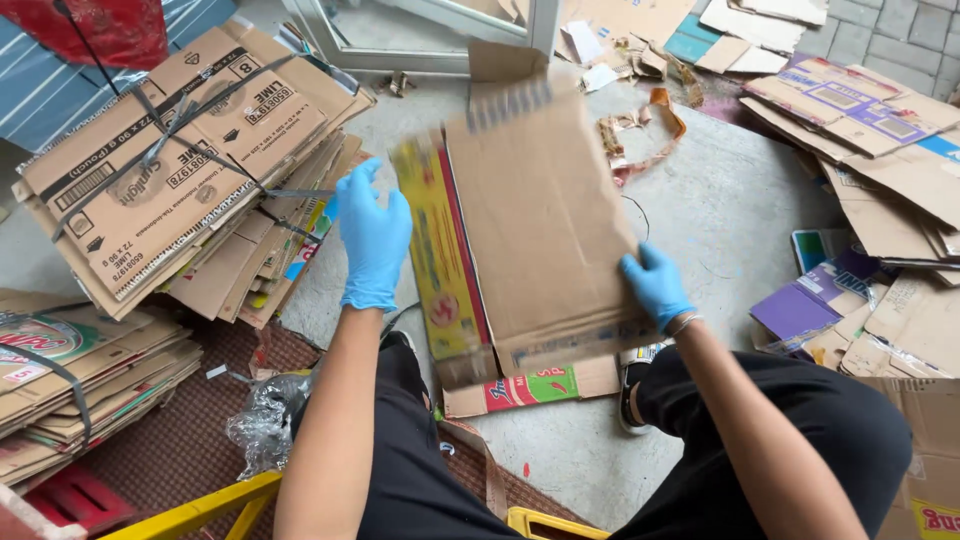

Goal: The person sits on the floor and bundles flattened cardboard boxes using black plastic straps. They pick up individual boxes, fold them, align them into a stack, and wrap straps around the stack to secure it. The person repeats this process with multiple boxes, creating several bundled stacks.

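- Person sitting low over a concrete floor, both hands in blue gloves, working a flattened cardboard box that lies in the middle of the scene between the knees.
- The box is plain brown on the big face, with a yellow and red printed panel folded up along its left edge. It looks a bit motion-blurred at the far end.
- Left hand is at the left edge of the box by that yellow panel, fingers spread apart and pointing up. Can't really tell if it's touching the card or just beside it.
- Right hand is on the near right edge of the box, fingers clamped on that edge with the thumb on top.
- Another flat printed carton piece sticks out from under the box on the near side.
- Far left: a strapped bundle of flattened cartons, tilted, with a second stack near left below it.
- Right side: loose cardboard sheets and purple printed cartons scattered about.
- Near left there's a crumpled clear plastic bag and a yellow frame.
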